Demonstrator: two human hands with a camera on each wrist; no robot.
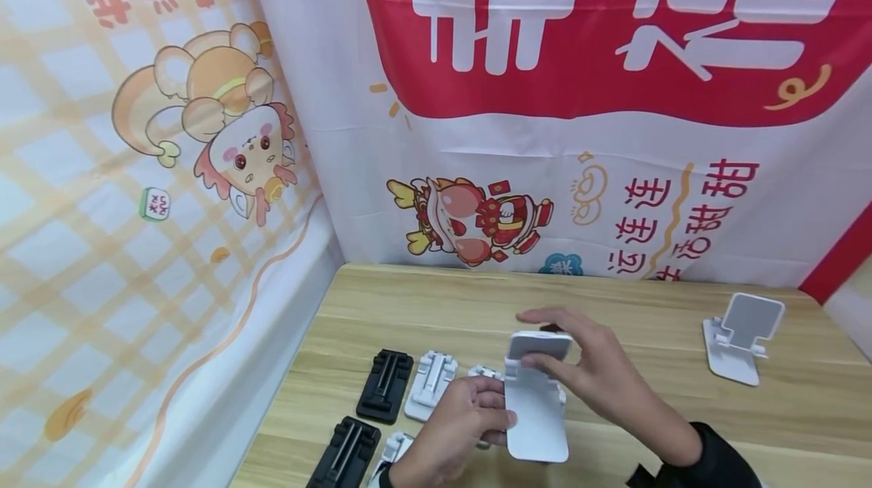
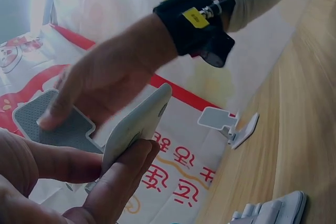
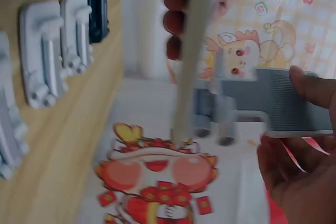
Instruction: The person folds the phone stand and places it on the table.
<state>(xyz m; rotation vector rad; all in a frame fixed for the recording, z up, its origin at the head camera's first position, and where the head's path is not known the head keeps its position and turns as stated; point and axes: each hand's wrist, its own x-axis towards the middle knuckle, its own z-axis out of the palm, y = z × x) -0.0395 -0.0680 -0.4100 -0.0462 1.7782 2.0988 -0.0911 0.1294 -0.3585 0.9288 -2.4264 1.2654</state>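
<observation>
Between both hands, above the table, is a white folding phone stand (image 1: pixel 536 416) with a grey padded plate (image 1: pixel 540 345). My left hand (image 1: pixel 458 427) grips the white base by its edge; in the left wrist view its fingers and thumb pinch the base (image 2: pixel 137 121). My right hand (image 1: pixel 596 359) pinches the padded plate, thumb on the grey pad and fingers behind, as the right wrist view shows. There the plate (image 3: pixel 278 100) is swung out from the base at the hinge.
An unfolded white stand (image 1: pixel 739 340) stands at the table's right. Folded black stands (image 1: pixel 384 386) and folded white stands (image 1: pixel 431 384) lie to the left, partly behind my left hand. Printed cloth (image 1: pixel 381 193) hangs along the table's back and left sides.
</observation>
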